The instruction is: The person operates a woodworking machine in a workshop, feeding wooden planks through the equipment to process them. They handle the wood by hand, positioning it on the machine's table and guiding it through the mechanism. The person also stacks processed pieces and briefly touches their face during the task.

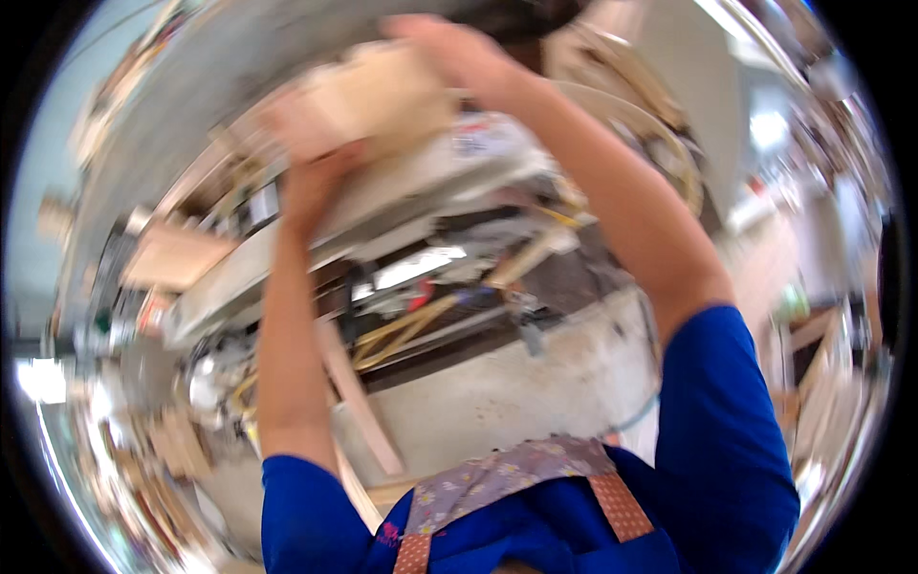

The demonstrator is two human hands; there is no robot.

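Note:
A pale, blocky piece of wood, smeared by motion, is held up between my two hands at the far side, over the workbench. My left hand grips its near left end, with the thumb lying along the lower edge. At its right end, my right hand presses against the side, fingers reaching over toward the far edge. Both arms are stretched out away from me. Blur hides the fingertips and the exact shape of the wood.
Beneath my arms runs a pale bench edge, with a shelf below it cluttered with tools and yellow strips. A flat wooden board lies to the left. A narrow wooden slat leans close to me. Stacked wood lines both sides.

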